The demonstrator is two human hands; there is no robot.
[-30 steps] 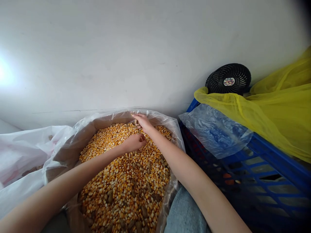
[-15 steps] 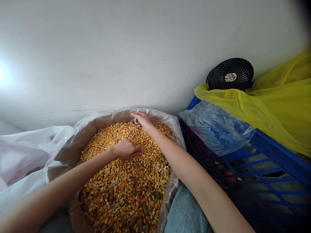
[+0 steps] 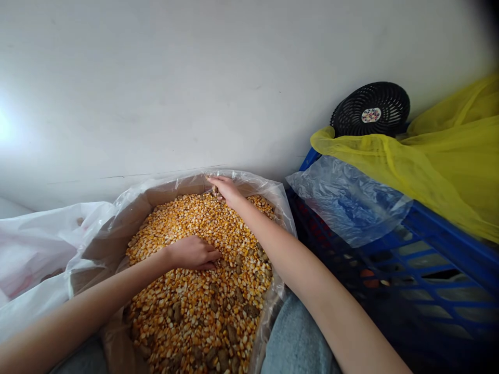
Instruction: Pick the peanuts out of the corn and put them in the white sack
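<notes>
Yellow corn kernels (image 3: 183,291) fill a large box lined with clear plastic (image 3: 284,208). Among the kernels lie several brownish peanut-like lumps (image 3: 251,310), mostly in the near and right parts. My left hand (image 3: 195,253) is low over the middle of the corn, its fingers curled down to the kernels; what they hold, if anything, is hidden. At the far side of the box, my right hand (image 3: 225,191) is closed round some brownish lumps, which show below and beyond its fingers.
On the right stands a blue crate (image 3: 448,234) with a clear plastic bag (image 3: 353,200) and yellow netting (image 3: 448,166) over its edge. A black fan (image 3: 370,110) is behind it. A white sack (image 3: 35,249) lies left; a pale wall rises behind.
My left hand has moved a little nearer and to the left, down at the kernels. My right hand stays at the far side of the box. The view has shifted slightly.
</notes>
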